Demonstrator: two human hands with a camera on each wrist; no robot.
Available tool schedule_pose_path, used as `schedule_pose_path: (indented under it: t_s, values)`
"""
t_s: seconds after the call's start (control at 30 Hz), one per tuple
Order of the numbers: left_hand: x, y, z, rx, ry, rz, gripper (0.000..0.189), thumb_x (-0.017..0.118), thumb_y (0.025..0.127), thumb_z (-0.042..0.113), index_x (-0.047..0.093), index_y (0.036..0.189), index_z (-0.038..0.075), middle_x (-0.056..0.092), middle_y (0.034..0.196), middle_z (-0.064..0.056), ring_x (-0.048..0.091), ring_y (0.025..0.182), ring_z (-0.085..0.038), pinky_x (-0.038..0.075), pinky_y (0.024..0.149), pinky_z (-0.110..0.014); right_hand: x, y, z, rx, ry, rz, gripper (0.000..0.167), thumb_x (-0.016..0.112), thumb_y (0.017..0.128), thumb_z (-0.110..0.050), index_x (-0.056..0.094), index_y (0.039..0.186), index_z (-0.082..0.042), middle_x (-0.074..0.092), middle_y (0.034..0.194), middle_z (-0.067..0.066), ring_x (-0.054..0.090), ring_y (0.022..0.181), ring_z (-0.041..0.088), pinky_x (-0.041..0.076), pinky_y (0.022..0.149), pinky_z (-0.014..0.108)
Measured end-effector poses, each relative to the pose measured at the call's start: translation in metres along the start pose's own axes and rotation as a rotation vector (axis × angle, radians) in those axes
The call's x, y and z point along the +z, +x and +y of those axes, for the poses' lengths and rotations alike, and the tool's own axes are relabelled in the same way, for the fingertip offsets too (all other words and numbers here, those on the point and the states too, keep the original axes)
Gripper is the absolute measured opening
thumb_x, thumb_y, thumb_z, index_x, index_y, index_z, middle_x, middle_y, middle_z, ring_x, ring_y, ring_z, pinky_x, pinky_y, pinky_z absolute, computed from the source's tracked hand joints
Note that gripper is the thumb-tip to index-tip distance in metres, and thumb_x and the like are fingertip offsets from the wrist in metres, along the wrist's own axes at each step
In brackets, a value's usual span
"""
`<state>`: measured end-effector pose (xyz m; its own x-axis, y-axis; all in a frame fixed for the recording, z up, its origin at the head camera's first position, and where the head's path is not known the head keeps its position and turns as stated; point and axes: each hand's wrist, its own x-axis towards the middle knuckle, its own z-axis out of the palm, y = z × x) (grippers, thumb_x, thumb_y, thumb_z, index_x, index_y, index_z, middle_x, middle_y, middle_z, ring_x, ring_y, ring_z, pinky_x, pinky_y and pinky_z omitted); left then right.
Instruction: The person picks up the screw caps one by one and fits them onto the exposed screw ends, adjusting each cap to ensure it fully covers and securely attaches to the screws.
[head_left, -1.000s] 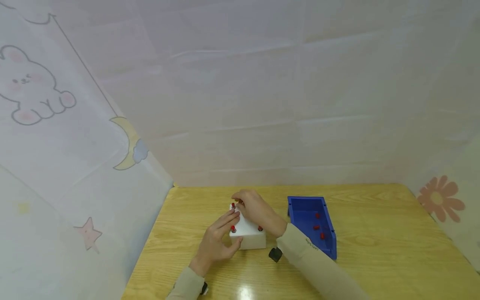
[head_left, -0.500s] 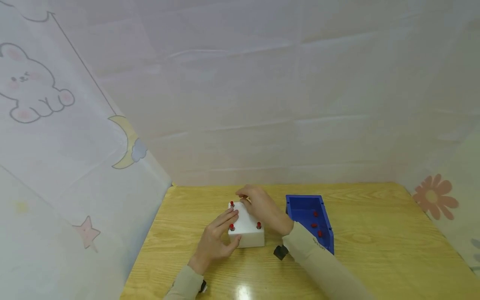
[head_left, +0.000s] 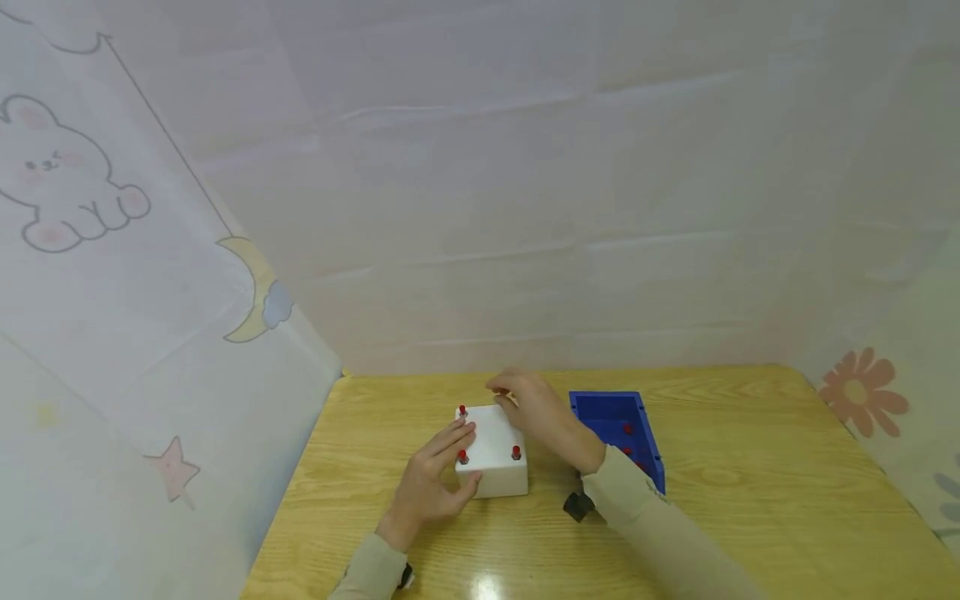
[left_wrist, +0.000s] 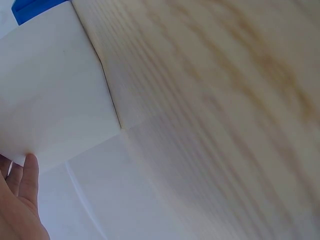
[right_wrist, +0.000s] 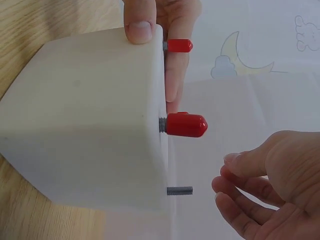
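A white box (head_left: 491,437) sits on the wooden table. My left hand (head_left: 429,485) holds its left side, fingers lying over the top and thumb against the front face. Red-capped threaded studs stand at three top corners; one red cap (right_wrist: 186,125) shows large in the right wrist view. At the far right corner a threaded stud (right_wrist: 180,190) is bare. Just off that stud is my right hand (head_left: 551,425), its fingers loosely bent and thumb near the index finger, with nothing visible between them. In the left wrist view, the left thumb (left_wrist: 31,175) touches the box.
Right of the box stands a blue tray (head_left: 654,442), partly hidden by my right forearm. Red caps (head_left: 627,428) lie inside it. Behind the table hangs a pale sheet (head_left: 480,250), with a printed side wall (head_left: 172,333) at left.
My right hand has moved right from the far left stud, across the box's back edge to the far right corner. The left hand has kept its place on the box.
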<state>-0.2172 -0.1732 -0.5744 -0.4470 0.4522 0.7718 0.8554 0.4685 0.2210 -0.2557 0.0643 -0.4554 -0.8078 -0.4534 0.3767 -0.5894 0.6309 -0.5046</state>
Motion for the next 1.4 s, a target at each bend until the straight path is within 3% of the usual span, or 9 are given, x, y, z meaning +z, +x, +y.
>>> schedule_pose_path:
  t_s: [0.33, 0.63, 0.87, 1.23, 1.4]
  values:
    - [0.000, 0.001, 0.001, -0.025, 0.008, -0.014, 0.050, 0.077, 0.094, 0.029, 0.072, 0.132, -0.003, 0.072, 0.137, -0.019, 0.069, 0.128, -0.042, 0.060, 0.108, -0.042, -0.010, -0.006, 0.004, 0.055, 0.002, 0.008, 0.024, 0.076, 0.096, 0.000, 0.079, 0.119, -0.005, 0.078, 0.115, 0.007, 0.075, 0.102, 0.021, 0.067, 0.087, 0.036]
    - [0.001, -0.001, 0.001, -0.019, 0.003, -0.004, 0.051, 0.079, 0.091, 0.026, 0.072, 0.132, -0.004, 0.072, 0.136, -0.019, 0.069, 0.128, -0.042, 0.059, 0.110, -0.040, -0.014, -0.011, 0.015, 0.026, 0.018, 0.038, 0.023, 0.076, 0.096, 0.000, 0.078, 0.119, -0.004, 0.077, 0.116, 0.010, 0.075, 0.101, 0.022, 0.067, 0.086, 0.037]
    - [0.001, 0.001, 0.001, 0.017, 0.000, 0.018, 0.051, 0.078, 0.092, 0.026, 0.071, 0.131, -0.006, 0.072, 0.135, -0.022, 0.070, 0.124, -0.045, 0.059, 0.109, -0.040, -0.020, -0.015, 0.018, 0.045, 0.021, 0.049, 0.022, 0.075, 0.098, -0.003, 0.078, 0.120, -0.006, 0.077, 0.115, 0.008, 0.075, 0.102, 0.022, 0.067, 0.085, 0.038]
    - [0.002, 0.000, 0.001, 0.010, 0.010, 0.013, 0.051, 0.077, 0.093, 0.028, 0.071, 0.131, -0.005, 0.072, 0.135, -0.021, 0.070, 0.125, -0.043, 0.059, 0.110, -0.040, -0.026, -0.022, 0.027, 0.076, 0.039, 0.060, 0.023, 0.075, 0.098, -0.002, 0.078, 0.121, -0.004, 0.077, 0.115, 0.009, 0.074, 0.103, 0.024, 0.067, 0.088, 0.043]
    - [0.001, 0.001, 0.001, 0.006, 0.009, 0.015, 0.051, 0.076, 0.095, 0.030, 0.071, 0.131, -0.005, 0.072, 0.135, -0.020, 0.069, 0.125, -0.044, 0.057, 0.111, -0.039, -0.029, -0.024, 0.032, 0.036, 0.026, 0.097, 0.023, 0.077, 0.096, 0.000, 0.078, 0.118, -0.002, 0.077, 0.112, 0.011, 0.074, 0.099, 0.025, 0.067, 0.084, 0.041]
